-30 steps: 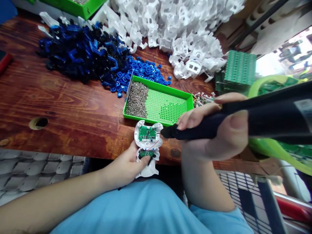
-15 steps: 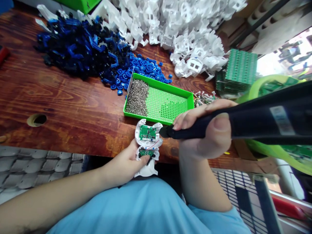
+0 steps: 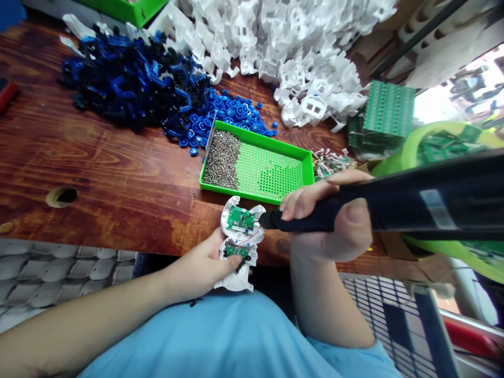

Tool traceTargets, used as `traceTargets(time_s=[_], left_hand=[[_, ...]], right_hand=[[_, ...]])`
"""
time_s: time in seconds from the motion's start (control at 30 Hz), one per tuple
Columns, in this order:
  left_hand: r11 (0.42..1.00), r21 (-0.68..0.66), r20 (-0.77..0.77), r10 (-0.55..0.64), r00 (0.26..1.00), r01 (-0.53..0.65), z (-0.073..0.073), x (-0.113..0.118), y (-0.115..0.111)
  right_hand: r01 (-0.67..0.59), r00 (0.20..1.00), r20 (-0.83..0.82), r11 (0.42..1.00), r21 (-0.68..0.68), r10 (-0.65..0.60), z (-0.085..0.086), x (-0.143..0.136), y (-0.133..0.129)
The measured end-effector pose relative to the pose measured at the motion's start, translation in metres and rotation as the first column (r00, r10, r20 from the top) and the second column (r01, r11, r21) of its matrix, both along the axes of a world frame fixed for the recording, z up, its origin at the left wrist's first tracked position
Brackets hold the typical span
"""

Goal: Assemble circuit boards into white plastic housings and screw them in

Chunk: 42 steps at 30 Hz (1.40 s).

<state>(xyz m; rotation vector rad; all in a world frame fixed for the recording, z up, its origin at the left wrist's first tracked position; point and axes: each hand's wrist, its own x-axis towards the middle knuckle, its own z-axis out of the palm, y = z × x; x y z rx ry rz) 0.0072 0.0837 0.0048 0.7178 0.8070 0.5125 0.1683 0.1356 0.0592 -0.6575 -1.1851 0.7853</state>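
Observation:
My left hand (image 3: 214, 260) is closed on a white plastic housing (image 3: 236, 282) at the front edge of the table, thumb across its lower half. Two green circuit boards sit in it, the larger board (image 3: 240, 218) in the upper half and a smaller board (image 3: 235, 251) below, with thin wires between them. My right hand (image 3: 326, 220) wraps around a black electric screwdriver (image 3: 397, 202), held nearly level. The screwdriver's tip meets the right side of the upper board; whether a screw is under it is too small to tell.
Beyond the housing lies a green perforated tray (image 3: 271, 139) with many small screws (image 3: 222, 160) at its left. Behind are piles of blue buttons (image 3: 236, 110), dark blue parts (image 3: 134, 79) and white housings (image 3: 307, 68). Stacked green boards (image 3: 389, 110) and wire leads (image 3: 331, 163) stand right. The tabletop has a hole (image 3: 62, 197).
The housing has shifted slightly right and is tilted a little clockwise in my left hand. The screwdriver and my right hand have dropped slightly, with the tip still at the upper board.

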Motion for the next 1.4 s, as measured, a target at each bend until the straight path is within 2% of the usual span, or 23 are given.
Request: traceTargets(time_s=[0.13,0.2,0.3,0.47,0.6,0.8,1.0,1.1,1.2,1.3,1.37,1.4], left_hand=[[0.999,-0.046,-0.005,-0.019,1.0,0.019,0.002,-0.001,0.004],[0.997,-0.076,0.0,-0.025,1.0,0.025,0.001,-0.001,0.005],[0.994,-0.107,-0.005,-0.017,1.0,0.016,0.0,0.0,0.006],[0.99,-0.14,0.013,-0.001,1.0,0.003,0.002,0.002,0.006],[0.99,-0.138,0.004,0.002,1.0,-0.001,0.003,0.002,0.006],[0.989,-0.146,0.026,0.008,1.0,-0.005,0.003,0.0,0.006],[0.987,-0.159,0.053,0.02,0.998,-0.012,0.004,0.002,0.007],[0.985,-0.171,0.057,0.029,0.998,-0.018,0.005,0.003,0.008],[0.984,-0.176,0.055,0.039,0.998,-0.029,0.004,0.003,0.007],[0.986,-0.161,0.046,0.041,0.998,-0.033,0.002,0.002,0.005],[0.99,-0.139,0.035,0.037,0.999,-0.032,0.001,0.001,0.005],[0.992,-0.125,0.028,0.034,0.999,-0.03,0.001,0.0,0.005]], right_hand=[[0.07,0.998,-0.002,0.995,0.075,-0.071,0.015,0.006,0.009],[0.139,0.99,-0.024,0.985,0.104,-0.137,0.018,0.005,0.02],[0.231,0.973,-0.035,0.961,0.152,-0.228,0.008,0.0,0.043],[0.225,0.974,-0.002,0.966,0.125,-0.226,-0.016,-0.008,0.067],[0.263,0.961,0.062,0.959,0.108,-0.271,-0.022,-0.008,0.069],[0.298,0.935,0.171,0.949,0.101,-0.311,-0.021,-0.007,0.066],[0.291,0.934,0.182,0.951,0.103,-0.306,-0.025,-0.007,0.065],[0.307,0.938,0.137,0.946,0.108,-0.32,-0.027,-0.008,0.068],[0.349,0.935,0.024,0.931,0.109,-0.354,-0.018,-0.009,0.065],[0.409,0.912,-0.038,0.904,0.128,-0.408,0.008,-0.002,0.044],[0.364,0.93,0.001,0.924,0.116,-0.367,0.03,0.006,0.019],[0.278,0.959,0.054,0.96,0.033,-0.28,0.04,0.009,0.004]])
